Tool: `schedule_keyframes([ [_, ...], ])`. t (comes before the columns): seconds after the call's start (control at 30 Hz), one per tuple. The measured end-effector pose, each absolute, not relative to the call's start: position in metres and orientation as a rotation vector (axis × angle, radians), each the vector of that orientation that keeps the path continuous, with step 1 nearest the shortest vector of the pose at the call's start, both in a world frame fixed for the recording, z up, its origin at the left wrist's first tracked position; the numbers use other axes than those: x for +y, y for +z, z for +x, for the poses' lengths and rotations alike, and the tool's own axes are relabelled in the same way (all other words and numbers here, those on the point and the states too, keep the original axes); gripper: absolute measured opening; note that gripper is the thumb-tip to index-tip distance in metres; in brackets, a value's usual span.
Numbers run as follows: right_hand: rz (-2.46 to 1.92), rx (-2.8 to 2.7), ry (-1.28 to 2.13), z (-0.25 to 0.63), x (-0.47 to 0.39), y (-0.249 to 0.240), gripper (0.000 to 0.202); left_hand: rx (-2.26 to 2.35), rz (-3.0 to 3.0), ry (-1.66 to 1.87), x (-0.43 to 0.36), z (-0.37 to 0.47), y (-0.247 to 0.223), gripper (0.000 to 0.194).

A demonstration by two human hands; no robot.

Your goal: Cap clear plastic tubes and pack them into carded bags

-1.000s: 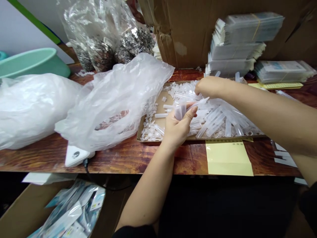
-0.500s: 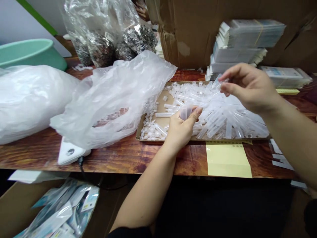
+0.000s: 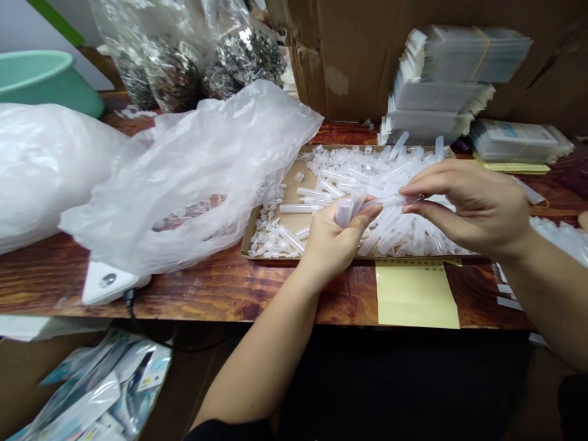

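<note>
My left hand point(image 3: 333, 242) is closed round a few translucent plastic tubes point(image 3: 344, 211), above the front of a shallow cardboard tray point(image 3: 294, 226). The thumb and fingers of my right hand point(image 3: 478, 205) pinch the end of another clear tube point(image 3: 390, 201), which reaches across to the left thumb. Whether that tube is one part or two joined parts is too blurred to tell. Under both hands the tray holds a heap of loose tubes point(image 3: 399, 236), with small white caps point(image 3: 271, 239) at its left side.
A crumpled plastic bag point(image 3: 202, 159) lies left of the tray, by a white device point(image 3: 110, 282) with a black cable. Banded packet stacks point(image 3: 478, 55) stand behind. A yellow paper point(image 3: 416, 294) lies in front; more tubes point(image 3: 560, 239) are at right.
My right hand has come down and left from the tray's back right, bringing a tube to my left hand. My left hand still holds its tubes. The view has shifted slightly.
</note>
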State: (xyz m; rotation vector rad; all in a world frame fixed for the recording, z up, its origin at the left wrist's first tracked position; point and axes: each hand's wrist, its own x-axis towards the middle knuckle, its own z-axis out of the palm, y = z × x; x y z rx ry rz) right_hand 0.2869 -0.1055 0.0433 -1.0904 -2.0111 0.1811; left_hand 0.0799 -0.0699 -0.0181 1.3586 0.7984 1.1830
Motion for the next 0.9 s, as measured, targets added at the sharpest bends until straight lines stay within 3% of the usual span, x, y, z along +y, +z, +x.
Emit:
schedule_keyframes([
  [0.13, -1.156, -2.019, 0.119, 0.279, -0.109, 0.031, 0.004, 0.819, 1.669, 1.237, -0.074, 0.077, -0.020, 0.020],
  [0.27, -1.255, -2.014, 0.128, 0.279, -0.115, 0.020, 0.028, 0.791, 1.907, 1.204, -0.075, 0.075, -0.022, 0.012],
  [0.43, -1.154, -2.062, 0.061, 0.282, -0.118, 0.016, 0.010, 0.760, 2.007, 1.149, -0.075, 0.076, -0.025, 0.014],
  [0.57, -1.381, -2.021, 0.291, 0.281, -0.119, 0.017, 0.029, 0.778, 2.035, 1.116, -0.075, 0.077, -0.025, 0.013],
  [0.67, -1.323, -2.020, 0.216, 0.281, -0.120, 0.017, 0.020, 0.765, 1.993, 1.111, -0.076, 0.077, -0.024, 0.014],
  [0.77, -1.344, -2.039, 0.199, 0.282, -0.121, 0.017, 0.024, 0.748, 1.939, 1.100, -0.078, 0.078, -0.023, 0.014],
  [0.9, -1.282, -2.060, 0.178, 0.283, -0.121, 0.017, 0.010, 0.731, 1.848, 1.065, -0.078, 0.078, -0.023, 0.015],
])
